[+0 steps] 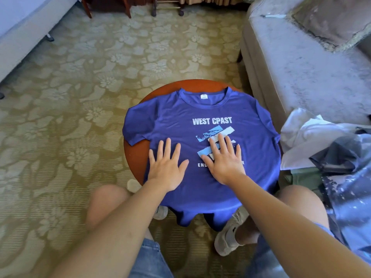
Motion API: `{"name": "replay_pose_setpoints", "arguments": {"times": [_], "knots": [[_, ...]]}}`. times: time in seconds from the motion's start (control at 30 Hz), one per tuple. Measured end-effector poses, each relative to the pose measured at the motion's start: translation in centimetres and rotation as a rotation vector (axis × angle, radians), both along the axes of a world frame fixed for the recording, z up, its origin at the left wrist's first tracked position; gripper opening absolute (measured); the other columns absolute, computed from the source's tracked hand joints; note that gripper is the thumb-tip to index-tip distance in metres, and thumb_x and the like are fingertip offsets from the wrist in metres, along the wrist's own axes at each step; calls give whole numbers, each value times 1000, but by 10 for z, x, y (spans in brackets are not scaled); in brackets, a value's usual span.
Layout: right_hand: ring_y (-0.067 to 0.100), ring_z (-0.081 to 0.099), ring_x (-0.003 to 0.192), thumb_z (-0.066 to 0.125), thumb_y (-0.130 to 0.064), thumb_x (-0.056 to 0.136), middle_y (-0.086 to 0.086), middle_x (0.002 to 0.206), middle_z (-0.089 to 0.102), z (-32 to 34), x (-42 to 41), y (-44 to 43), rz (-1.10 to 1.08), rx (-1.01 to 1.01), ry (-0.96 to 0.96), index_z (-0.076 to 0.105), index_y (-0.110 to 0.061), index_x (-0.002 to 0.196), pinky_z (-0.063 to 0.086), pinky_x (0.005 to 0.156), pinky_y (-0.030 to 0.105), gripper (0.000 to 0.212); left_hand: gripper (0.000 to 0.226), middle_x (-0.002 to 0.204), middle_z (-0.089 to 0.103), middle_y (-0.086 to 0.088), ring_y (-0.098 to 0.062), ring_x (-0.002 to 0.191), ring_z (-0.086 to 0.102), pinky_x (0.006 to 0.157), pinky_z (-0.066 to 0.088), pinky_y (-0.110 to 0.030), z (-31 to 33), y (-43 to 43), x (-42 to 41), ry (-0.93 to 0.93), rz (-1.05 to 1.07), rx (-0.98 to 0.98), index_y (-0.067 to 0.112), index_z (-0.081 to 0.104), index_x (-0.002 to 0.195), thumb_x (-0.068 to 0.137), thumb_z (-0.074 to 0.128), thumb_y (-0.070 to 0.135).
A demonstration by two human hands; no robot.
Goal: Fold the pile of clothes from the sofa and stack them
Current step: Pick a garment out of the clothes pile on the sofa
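On round red-brown table (pixel 136 156): blue T-shirt (pixel 190 117) flat; left hand (pixel 166 167), right hand (pixel 224 160) pressing, grip apart; floral carpet (pixel 80 97), sofa (pixel 301 67) right.

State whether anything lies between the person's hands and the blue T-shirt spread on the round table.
Nothing visible does. The left hand and the right hand both rest flat, directly on the T-shirt, which lies face up on the table. The pile of clothes sits apart, on the sofa to the right.
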State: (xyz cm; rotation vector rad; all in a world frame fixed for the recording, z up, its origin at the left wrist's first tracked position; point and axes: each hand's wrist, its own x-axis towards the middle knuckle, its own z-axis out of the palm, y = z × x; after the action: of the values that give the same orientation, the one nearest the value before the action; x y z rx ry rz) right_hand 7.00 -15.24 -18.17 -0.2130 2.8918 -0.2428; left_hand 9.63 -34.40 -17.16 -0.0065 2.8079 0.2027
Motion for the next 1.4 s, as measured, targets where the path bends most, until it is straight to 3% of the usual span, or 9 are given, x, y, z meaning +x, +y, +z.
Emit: {"name": "replay_pose_setpoints", "arguments": {"times": [0.17, 0.27, 0.37, 0.43, 0.67, 0.87, 1.03, 1.13, 1.4], "knots": [[20, -8, 149, 21, -64, 96, -2, 163, -5, -1, 8, 31, -35, 8, 40, 6, -33, 154, 0, 119, 49, 68, 69, 162, -13, -3, -26, 148, -14, 119, -2, -51, -4, 20, 2, 61, -62, -10, 28, 1, 155, 98, 18, 62], [20, -5, 149, 24, -64, 95, -1, 163, 1, 0, 16, 44, -54, -5, 35, 12, -32, 154, 1, 119, 49, 67, 67, 162, 9, -5, -28, 146, 9, 116, 13, -47, 2, 27, 6, 116, -97, -31, 28, 17, 153, 97, 20, 64], [26, 12, 146, 30, -63, 94, 8, 155, 25, 7, 17, 38, -143, 0, 121, 40, -20, 141, 9, 117, 55, 64, 53, 136, 45, -3, -27, 124, 40, 100, 30, -42, 10, 20, 3, 282, -64, 36, 25, 49, 136, 98, 30, 57], [30, 10, 146, 33, -60, 95, 14, 154, 24, 14, 10, 20, -199, 13, 126, 45, -12, 134, 8, 116, 57, 63, 43, 124, 51, -4, -29, 115, 45, 93, 34, -42, 15, 6, -6, 366, 48, 103, 22, 56, 126, 99, 38, 49], [26, -14, 148, 20, -61, 98, 5, 162, -13, 11, -17, -41, 1, -9, -61, 4, -24, 155, -1, 118, 55, 70, 58, 144, 35, -11, -32, 131, 33, 103, 32, -47, 13, -60, -35, 373, 391, 117, 24, 38, 145, 93, 57, 41], [26, -15, 148, 14, -64, 96, 4, 162, -13, -3, -26, -47, 27, 43, -11, 1, -25, 155, -4, 118, 55, 73, 83, 160, 5, -15, -33, 147, 8, 117, 18, -45, -2, -91, -53, 179, 520, 319, 34, 10, 154, 90, 57, 55], [26, -14, 149, 12, -65, 95, 5, 162, -12, -3, -43, -62, 60, 63, 1, 1, -24, 155, -3, 118, 55, 73, 93, 158, 21, -10, -27, 142, 30, 114, 31, -42, -10, -120, -66, 131, 568, 651, 37, 3, 154, 87, 66, 46], [26, -14, 149, 12, -65, 95, 4, 162, -11, -4, -50, -68, 81, 64, 10, 1, -25, 155, -3, 118, 55, 73, 86, 159, 23, 0, -22, 143, 29, 115, 32, -44, -10, -134, -68, 105, 491, 755, 39, 5, 153, 91, 64, 37], [27, -14, 148, 11, -64, 95, 5, 162, -12, -3, -58, -88, 120, 80, 6, -1, -24, 155, -2, 119, 55, 73, 68, 162, 12, -5, -20, 149, 13, 120, 17, -35, -11, -141, -70, 173, 535, 683, 19, 12, 155, 100, 52, 24]]}}
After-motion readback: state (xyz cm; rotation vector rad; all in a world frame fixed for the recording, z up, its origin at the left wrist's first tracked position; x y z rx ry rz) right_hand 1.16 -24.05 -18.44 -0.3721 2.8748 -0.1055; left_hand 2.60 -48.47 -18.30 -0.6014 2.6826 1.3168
